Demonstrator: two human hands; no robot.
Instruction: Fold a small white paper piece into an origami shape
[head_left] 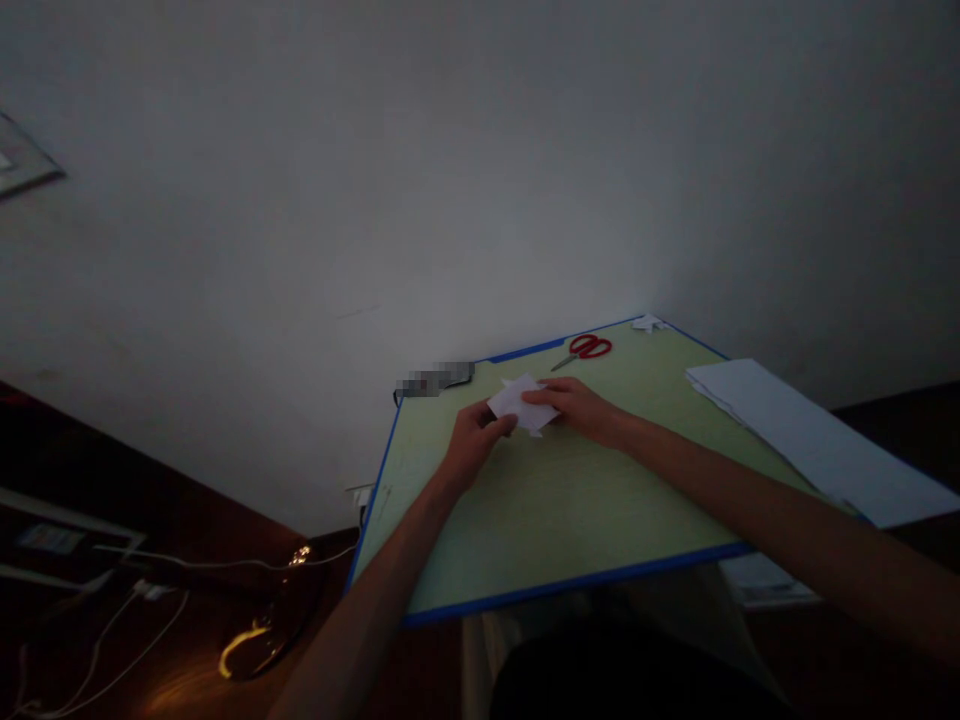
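Observation:
A small white piece of paper [517,401] lies on the pale green board [555,500] with a blue edge. My left hand [474,440] pinches the paper's near left edge, fingers closed on it. My right hand [576,407] presses down on the paper's right side, fingers curled over it. Red-handled scissors [587,348] lie on the board just beyond my right hand, untouched.
A stack of white sheets [810,435] lies on the board's right side. A small paper scrap [648,323] sits at the far corner. A dark object [436,378] rests at the board's far left edge. Cables [112,620] run over the dark floor at the left. The wall stands close behind.

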